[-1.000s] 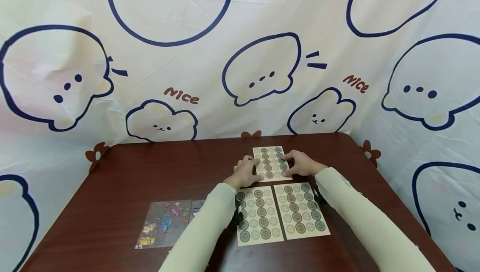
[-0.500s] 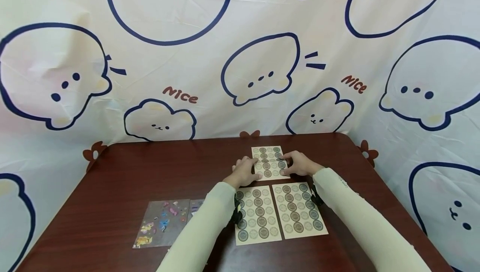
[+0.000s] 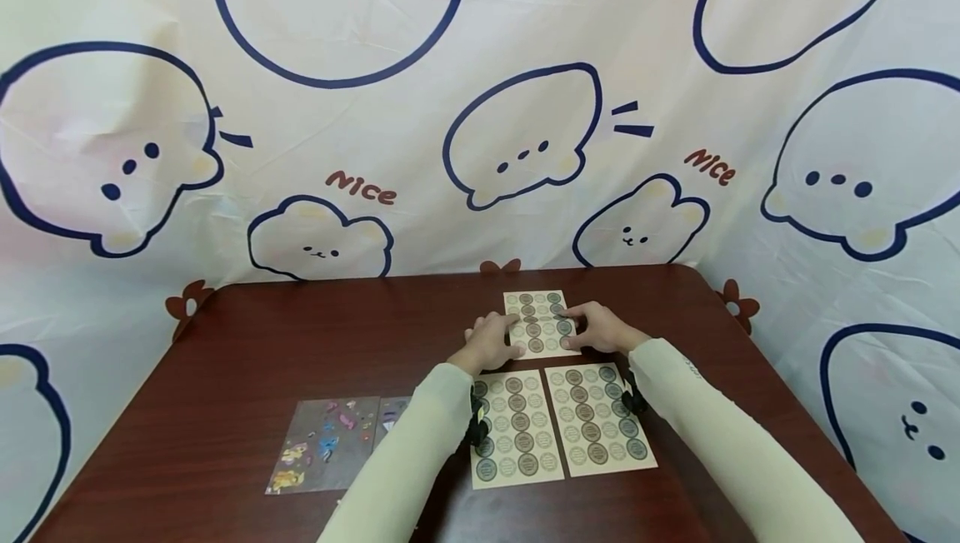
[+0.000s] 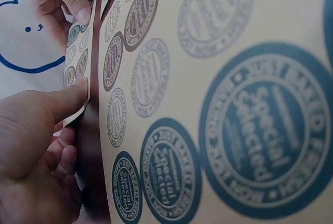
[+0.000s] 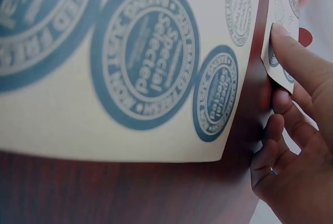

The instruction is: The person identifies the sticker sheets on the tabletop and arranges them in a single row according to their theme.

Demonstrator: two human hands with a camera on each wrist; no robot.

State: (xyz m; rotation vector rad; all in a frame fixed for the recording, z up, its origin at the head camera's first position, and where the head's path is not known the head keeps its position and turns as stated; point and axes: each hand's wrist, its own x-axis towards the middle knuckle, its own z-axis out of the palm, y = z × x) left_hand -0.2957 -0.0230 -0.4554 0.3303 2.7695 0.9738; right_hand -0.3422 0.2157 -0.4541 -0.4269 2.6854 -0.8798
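Observation:
A cream sheet of round stickers lies toward the far side of the table, printed with beige and dark circles. My left hand pinches its left edge, and in the left wrist view the thumb presses on top. At the opposite edge my right hand grips the sheet; the right wrist view has its thumb above and fingers under the slightly lifted corner. Two similar sheets lie nearer me side by side, a left sticker sheet and a right sticker sheet. Their circles read "Special Selected".
A clear plastic sheet with small colourful figures lies at the left front, and my left sleeve partly covers a second piece beside it. The dark red-brown table ends at a cloth wall with cartoon drawings.
Both hands keep their hold at the far sheet's edges. The whole view has shifted slightly; the sheets show no clear movement on the table.

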